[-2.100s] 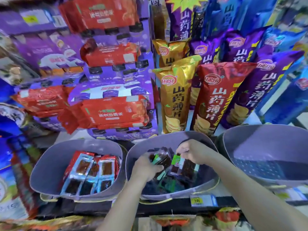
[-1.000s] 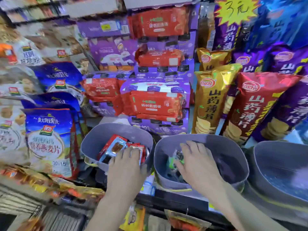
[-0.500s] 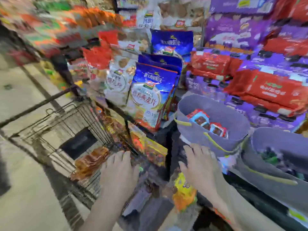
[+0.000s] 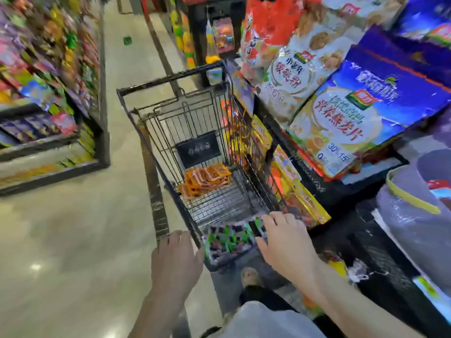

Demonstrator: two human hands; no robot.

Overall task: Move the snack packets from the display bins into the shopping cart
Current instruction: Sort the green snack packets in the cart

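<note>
A black wire shopping cart (image 4: 168,81) stands in the aisle in front of me. Several orange snack packets (image 4: 207,178) lie on its floor at the far end. A bunch of green-and-dark snack packets (image 4: 231,240) sits at the cart's near end, between my two hands. My left hand (image 4: 175,257) is at the cart's near left rim, fingers straight, thumb beside the bunch. My right hand (image 4: 285,240) hovers over the bunch's right side with fingers spread. A grey display bin (image 4: 410,203) with a red packet (image 4: 439,185) in it shows at the right edge.
Large blue and white snack bags (image 4: 366,118) fill the shelf to the right of the cart, with yellow packets (image 4: 300,191) hanging below them. Another stocked shelf (image 4: 48,81) lines the left side. Tiled aisle floor (image 4: 73,240) lies between.
I turned left from the bins to the cart. Both hands left the bins and moved over the cart's near end, where the green-and-dark packets now show between them.
</note>
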